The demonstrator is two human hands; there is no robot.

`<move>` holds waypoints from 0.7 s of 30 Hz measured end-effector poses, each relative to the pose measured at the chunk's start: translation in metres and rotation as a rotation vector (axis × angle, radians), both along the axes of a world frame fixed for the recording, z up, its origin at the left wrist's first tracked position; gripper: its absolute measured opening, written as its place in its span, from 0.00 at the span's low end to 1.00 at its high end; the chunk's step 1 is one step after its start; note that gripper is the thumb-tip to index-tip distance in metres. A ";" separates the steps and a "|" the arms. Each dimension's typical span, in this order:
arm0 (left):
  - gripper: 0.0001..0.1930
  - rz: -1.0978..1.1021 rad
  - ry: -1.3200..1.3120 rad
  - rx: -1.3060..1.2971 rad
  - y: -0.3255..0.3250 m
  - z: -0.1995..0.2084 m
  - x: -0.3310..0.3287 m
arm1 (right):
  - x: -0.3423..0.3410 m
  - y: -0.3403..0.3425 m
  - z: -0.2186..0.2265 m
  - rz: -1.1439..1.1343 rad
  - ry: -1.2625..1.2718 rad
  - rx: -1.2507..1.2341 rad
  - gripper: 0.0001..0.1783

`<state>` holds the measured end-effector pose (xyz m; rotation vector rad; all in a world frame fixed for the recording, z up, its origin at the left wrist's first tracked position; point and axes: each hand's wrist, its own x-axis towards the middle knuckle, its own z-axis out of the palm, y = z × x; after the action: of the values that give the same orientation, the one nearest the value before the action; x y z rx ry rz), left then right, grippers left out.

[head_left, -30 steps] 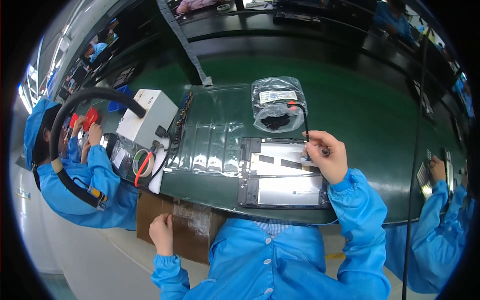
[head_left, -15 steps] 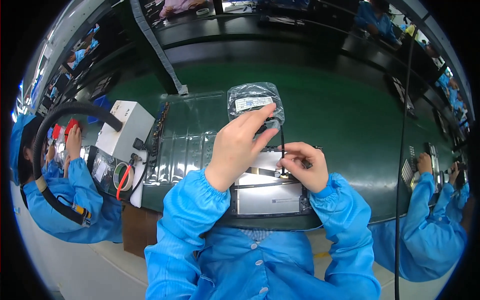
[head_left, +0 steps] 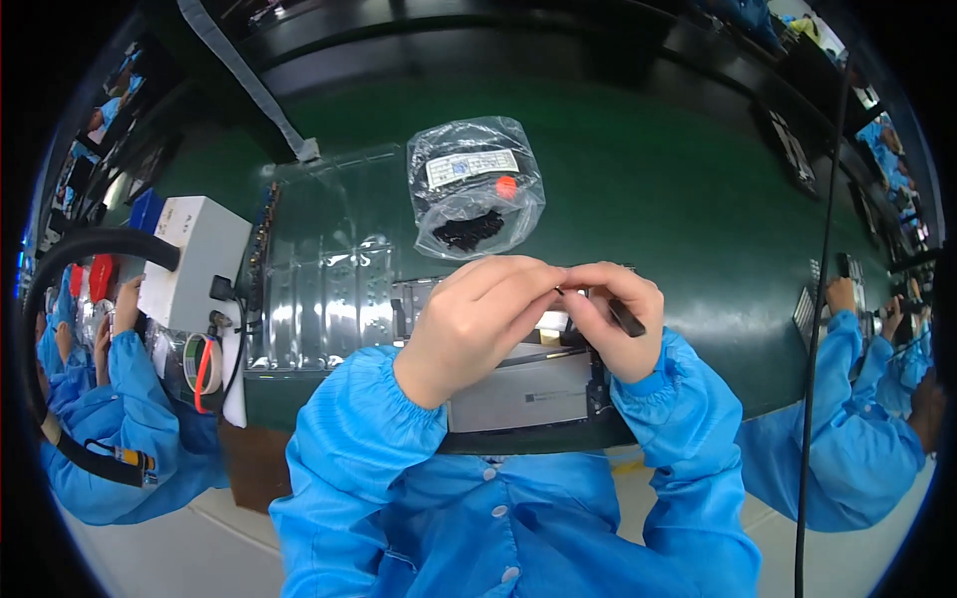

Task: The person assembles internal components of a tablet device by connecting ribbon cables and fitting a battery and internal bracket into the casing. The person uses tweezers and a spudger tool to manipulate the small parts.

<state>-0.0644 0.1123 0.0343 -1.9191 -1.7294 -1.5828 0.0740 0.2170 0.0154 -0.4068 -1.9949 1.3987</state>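
My left hand (head_left: 486,327) is closed in a pinch, its fingertips meeting those of the other hand above the device; what it pinches is too small to make out. In my right hand (head_left: 623,317) is a slim black tool (head_left: 628,320), its dark end sticking out below the fingers and its thin tip close to the left fingertips. Beneath both hands lies a flat tablet-like device (head_left: 523,397) with a silver back panel and black edges, its upper part mostly covered. Just beyond it sits a clear plastic bag (head_left: 478,209) holding small black parts, with a white label and an orange dot.
Left of the bag lies a clear plastic tray (head_left: 329,259). A white box (head_left: 197,261) with a black hose, and a tape roll (head_left: 202,364), stand farther left. A black cable (head_left: 819,349) hangs at right. Co-workers in blue sit on both sides.
Both hands have come together at the fingertips, and the black tool has swung from upright into the right hand. The view has shifted, showing the bag uncovered.
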 end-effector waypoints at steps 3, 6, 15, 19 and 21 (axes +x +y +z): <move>0.12 0.001 0.007 -0.001 -0.001 -0.005 -0.001 | -0.003 -0.003 0.001 -0.051 -0.021 0.035 0.10; 0.10 -0.011 -0.023 0.023 0.000 -0.007 -0.001 | -0.003 -0.007 0.011 -0.067 -0.059 0.105 0.09; 0.13 0.064 -0.174 0.062 0.002 -0.005 0.007 | -0.001 -0.018 0.019 -0.183 -0.105 0.239 0.09; 0.12 0.077 -0.111 0.019 -0.002 -0.006 0.003 | -0.003 -0.018 0.020 -0.197 -0.075 0.260 0.10; 0.11 0.132 0.028 0.000 -0.001 -0.007 0.002 | -0.002 -0.017 0.018 -0.197 -0.059 0.275 0.10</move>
<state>-0.0627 0.1109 0.0275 -1.7778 -1.8032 -1.5035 0.0716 0.1997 0.0337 -0.5087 -2.0950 0.9867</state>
